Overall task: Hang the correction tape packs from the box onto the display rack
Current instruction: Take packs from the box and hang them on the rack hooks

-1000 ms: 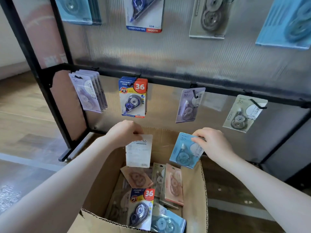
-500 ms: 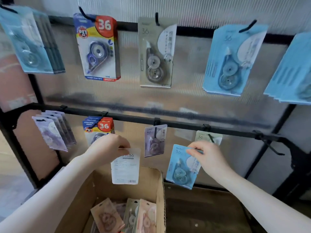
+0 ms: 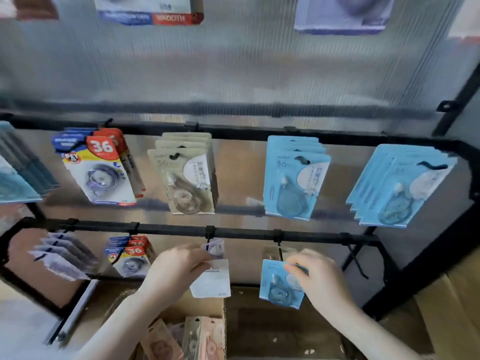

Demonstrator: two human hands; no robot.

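You're mid-hang, both hands loaded, just under the rack's bottom rail.

Left hand: fingers curled, pinching the top edge of a white-backed pack. It's showing its printed back to you, long axis vertical, hang-hole end up, barcode end down. It sits just below the hook at mid-rail, which already carries a lilac pack. The frame is blurred, so I can't tell if the hole has met the hook tip yet; I judge not.

Right hand: fingers curled, pinching the upper right corner of a blue pack. Face toward you, long axis near vertical, slightly tilted, top edge up. It's just beside and below the next hook to the right, which holds a beige pack behind it.

Next move, my read: lift each pack so its hole lines up with the upturned hook tip, push back toward the rail, then let go. Do one at a time; both holes are small. The blue pack may belong with the blue stacks on the middle rail, not on the beige hook, so check before committing.

More packs remain in the cardboard box below, at the bottom edge of the rack.
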